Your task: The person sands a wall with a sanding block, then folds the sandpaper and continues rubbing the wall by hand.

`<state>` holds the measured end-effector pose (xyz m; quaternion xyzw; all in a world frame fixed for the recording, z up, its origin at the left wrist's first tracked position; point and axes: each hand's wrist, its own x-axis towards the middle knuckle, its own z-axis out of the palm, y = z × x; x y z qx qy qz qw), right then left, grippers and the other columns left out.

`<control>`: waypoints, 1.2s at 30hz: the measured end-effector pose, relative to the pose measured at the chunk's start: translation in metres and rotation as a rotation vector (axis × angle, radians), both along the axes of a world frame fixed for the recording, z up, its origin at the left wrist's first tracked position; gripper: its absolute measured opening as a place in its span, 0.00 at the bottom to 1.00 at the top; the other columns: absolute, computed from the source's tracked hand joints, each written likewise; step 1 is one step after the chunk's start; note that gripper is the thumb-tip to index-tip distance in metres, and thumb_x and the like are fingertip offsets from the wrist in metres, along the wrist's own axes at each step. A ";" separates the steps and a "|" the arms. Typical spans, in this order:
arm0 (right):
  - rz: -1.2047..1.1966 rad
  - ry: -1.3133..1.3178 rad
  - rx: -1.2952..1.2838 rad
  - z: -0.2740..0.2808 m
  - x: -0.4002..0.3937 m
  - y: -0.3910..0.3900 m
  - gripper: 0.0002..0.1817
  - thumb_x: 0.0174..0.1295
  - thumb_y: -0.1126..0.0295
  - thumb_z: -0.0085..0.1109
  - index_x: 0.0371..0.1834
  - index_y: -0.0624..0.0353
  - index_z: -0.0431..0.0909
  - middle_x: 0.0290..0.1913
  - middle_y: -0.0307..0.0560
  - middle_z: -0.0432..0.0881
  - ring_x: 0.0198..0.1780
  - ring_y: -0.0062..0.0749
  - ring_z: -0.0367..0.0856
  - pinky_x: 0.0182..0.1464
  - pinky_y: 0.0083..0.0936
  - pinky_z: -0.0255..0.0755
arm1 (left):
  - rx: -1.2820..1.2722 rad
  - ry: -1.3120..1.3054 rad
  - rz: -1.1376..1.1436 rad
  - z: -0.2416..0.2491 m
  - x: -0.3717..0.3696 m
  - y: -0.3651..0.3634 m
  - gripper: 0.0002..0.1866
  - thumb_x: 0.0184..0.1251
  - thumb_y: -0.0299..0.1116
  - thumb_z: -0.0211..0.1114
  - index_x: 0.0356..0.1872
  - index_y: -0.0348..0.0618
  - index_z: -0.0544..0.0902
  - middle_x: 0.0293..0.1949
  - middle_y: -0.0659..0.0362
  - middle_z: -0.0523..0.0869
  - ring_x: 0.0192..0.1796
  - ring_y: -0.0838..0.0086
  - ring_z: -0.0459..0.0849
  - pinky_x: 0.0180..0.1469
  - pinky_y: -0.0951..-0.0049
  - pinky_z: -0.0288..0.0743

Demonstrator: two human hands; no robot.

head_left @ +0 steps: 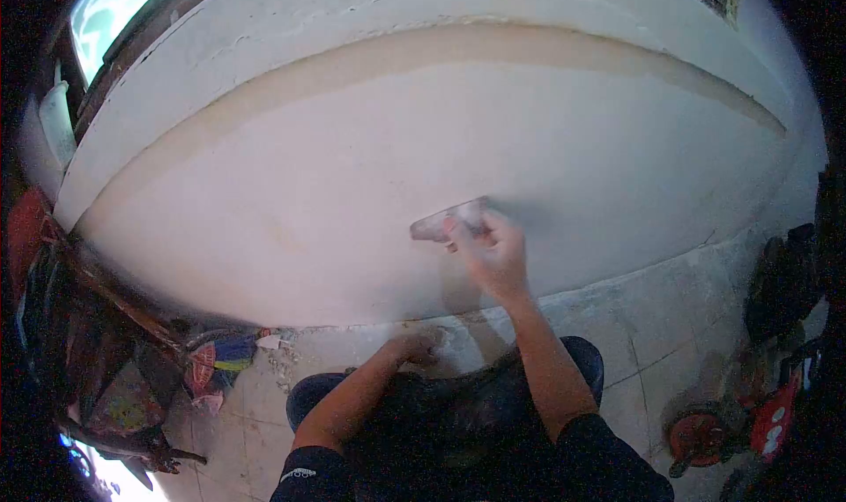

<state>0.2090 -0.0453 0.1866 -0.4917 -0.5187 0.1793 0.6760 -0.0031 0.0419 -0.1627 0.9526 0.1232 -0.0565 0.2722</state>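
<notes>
Fingers of the right hand (495, 253) are closing around a flat scraper (449, 220), pressing it against the pale wall (308, 167). The left hand (414, 348) is resting low by the floor tiles (652, 326); its grip is too blurred to tell.

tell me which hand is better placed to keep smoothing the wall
Right, most likely: the right hand holds the scraper against the wall, while the left hand rests low near the floor.
</notes>
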 end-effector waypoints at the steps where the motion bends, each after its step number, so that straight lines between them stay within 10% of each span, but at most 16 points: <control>1: 0.001 0.001 0.001 0.007 0.002 -0.002 0.07 0.70 0.69 0.70 0.39 0.61 0.86 0.34 0.42 0.88 0.30 0.22 0.85 0.33 0.20 0.78 | 0.001 0.001 0.001 0.016 0.005 0.001 0.30 0.70 0.53 0.65 0.64 0.42 0.82 0.66 0.46 0.84 0.66 0.49 0.82 0.70 0.52 0.74; 3: -0.210 0.292 0.051 0.027 0.015 -0.012 0.08 0.70 0.68 0.70 0.37 0.61 0.85 0.35 0.42 0.88 0.31 0.19 0.85 0.33 0.20 0.77 | -0.105 0.704 0.054 0.041 0.016 -0.001 0.30 0.67 0.48 0.67 0.66 0.42 0.80 0.66 0.44 0.82 0.67 0.49 0.81 0.71 0.52 0.73; 9: -0.414 0.314 0.111 0.024 0.012 -0.009 0.08 0.70 0.67 0.70 0.37 0.60 0.85 0.36 0.42 0.88 0.33 0.16 0.84 0.34 0.18 0.76 | 0.191 0.276 -0.051 -0.004 0.015 0.009 0.25 0.66 0.47 0.70 0.57 0.40 0.86 0.59 0.44 0.87 0.63 0.49 0.84 0.68 0.51 0.75; 12: -0.254 -0.027 0.122 0.005 -0.009 0.001 0.08 0.71 0.67 0.70 0.39 0.60 0.85 0.35 0.40 0.87 0.34 0.16 0.83 0.34 0.17 0.75 | -0.079 0.166 0.011 -0.001 -0.005 0.009 0.27 0.66 0.50 0.68 0.58 0.39 0.86 0.58 0.44 0.88 0.62 0.49 0.85 0.67 0.50 0.76; 15: -0.041 0.038 0.110 0.001 -0.009 0.006 0.09 0.70 0.66 0.71 0.40 0.61 0.86 0.34 0.38 0.86 0.33 0.16 0.82 0.34 0.17 0.75 | -0.105 0.567 0.022 -0.003 0.002 0.012 0.30 0.68 0.53 0.67 0.63 0.42 0.82 0.61 0.44 0.86 0.63 0.49 0.84 0.67 0.50 0.76; 17: -0.347 0.069 0.102 0.014 0.009 -0.008 0.14 0.68 0.61 0.72 0.42 0.62 0.88 0.36 0.43 0.91 0.37 0.27 0.88 0.40 0.27 0.79 | -0.089 0.570 0.035 0.003 0.004 0.008 0.30 0.68 0.54 0.66 0.63 0.43 0.83 0.61 0.44 0.86 0.63 0.48 0.84 0.67 0.49 0.76; 23: -0.378 0.374 0.275 0.037 0.026 -0.016 0.10 0.71 0.65 0.70 0.41 0.62 0.86 0.36 0.42 0.88 0.33 0.17 0.84 0.33 0.16 0.75 | -0.070 0.500 0.121 0.015 0.002 0.003 0.31 0.70 0.58 0.64 0.63 0.46 0.83 0.61 0.46 0.87 0.64 0.48 0.84 0.67 0.48 0.75; 25: -0.175 0.147 -0.064 0.033 0.001 -0.018 0.10 0.71 0.66 0.70 0.42 0.63 0.86 0.36 0.42 0.88 0.33 0.19 0.84 0.34 0.18 0.77 | -0.130 0.433 0.130 0.012 0.002 0.004 0.31 0.70 0.58 0.63 0.63 0.46 0.83 0.61 0.46 0.87 0.64 0.48 0.84 0.67 0.48 0.75; 28: -0.029 -0.164 0.103 0.001 -0.007 0.003 0.11 0.70 0.66 0.70 0.43 0.63 0.87 0.36 0.42 0.88 0.34 0.20 0.85 0.34 0.18 0.77 | -0.098 0.596 0.068 0.015 0.008 0.005 0.32 0.70 0.59 0.64 0.65 0.46 0.82 0.63 0.47 0.86 0.65 0.49 0.83 0.68 0.50 0.75; 31: -0.083 0.070 0.011 0.009 -0.004 -0.003 0.11 0.70 0.66 0.70 0.44 0.63 0.87 0.37 0.42 0.88 0.37 0.21 0.86 0.39 0.19 0.79 | -0.058 0.634 0.092 -0.004 0.010 0.014 0.32 0.68 0.58 0.66 0.64 0.45 0.82 0.63 0.48 0.85 0.65 0.50 0.83 0.68 0.52 0.75; 33: -0.251 0.232 -0.021 0.034 0.011 -0.021 0.11 0.71 0.64 0.70 0.44 0.62 0.86 0.38 0.42 0.88 0.37 0.21 0.86 0.41 0.20 0.80 | 0.170 0.155 -0.057 -0.045 0.002 0.022 0.30 0.67 0.55 0.68 0.61 0.44 0.85 0.61 0.48 0.87 0.63 0.52 0.84 0.66 0.53 0.76; 36: -0.393 0.417 0.252 0.043 0.038 -0.025 0.13 0.72 0.60 0.70 0.43 0.59 0.86 0.37 0.39 0.87 0.35 0.20 0.84 0.40 0.19 0.79 | -0.013 0.381 0.096 -0.014 0.002 0.011 0.26 0.66 0.51 0.69 0.58 0.44 0.87 0.59 0.48 0.89 0.61 0.53 0.86 0.65 0.53 0.77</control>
